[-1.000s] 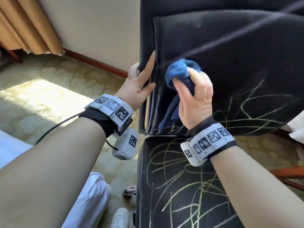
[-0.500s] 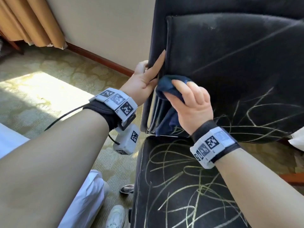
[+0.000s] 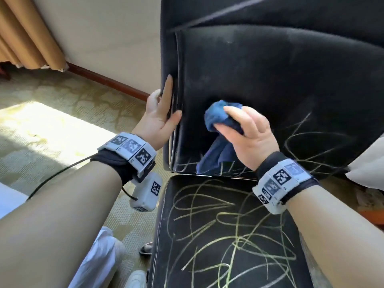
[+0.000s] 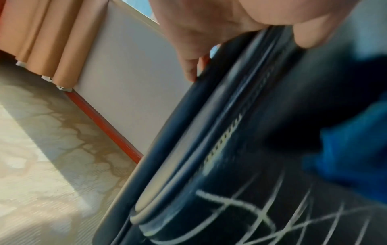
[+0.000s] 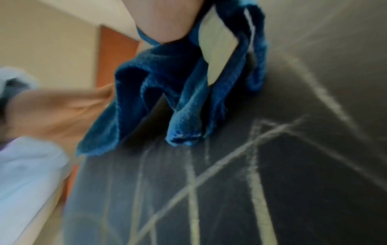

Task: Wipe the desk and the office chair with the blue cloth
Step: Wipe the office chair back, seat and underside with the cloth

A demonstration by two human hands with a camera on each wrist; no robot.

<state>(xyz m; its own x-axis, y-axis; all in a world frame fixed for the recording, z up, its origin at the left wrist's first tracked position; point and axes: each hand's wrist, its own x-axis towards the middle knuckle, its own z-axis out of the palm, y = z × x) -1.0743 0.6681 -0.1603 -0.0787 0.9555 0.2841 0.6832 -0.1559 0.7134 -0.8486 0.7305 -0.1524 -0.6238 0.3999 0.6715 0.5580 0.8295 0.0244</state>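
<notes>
**Blue cloth pressed to the chair back**

At 9 o'clock, sunlit patterned carpet (image 3: 52, 129) below tan curtains (image 3: 27, 32); nearer centre, the left hand (image 3: 161, 116) clasps the side edge of the black office chair (image 3: 270, 84), fingers behind it and thumb on the front; at about 1 o'clock from that hand, the right hand (image 3: 249, 136) grips the bunched blue cloth (image 3: 220, 121) against the backrest, 1 loose end hanging toward the seat; yellowish scribbles (image 3: 218, 221) cover the seat at 6 o'clock and the backrest's lower right.
</notes>
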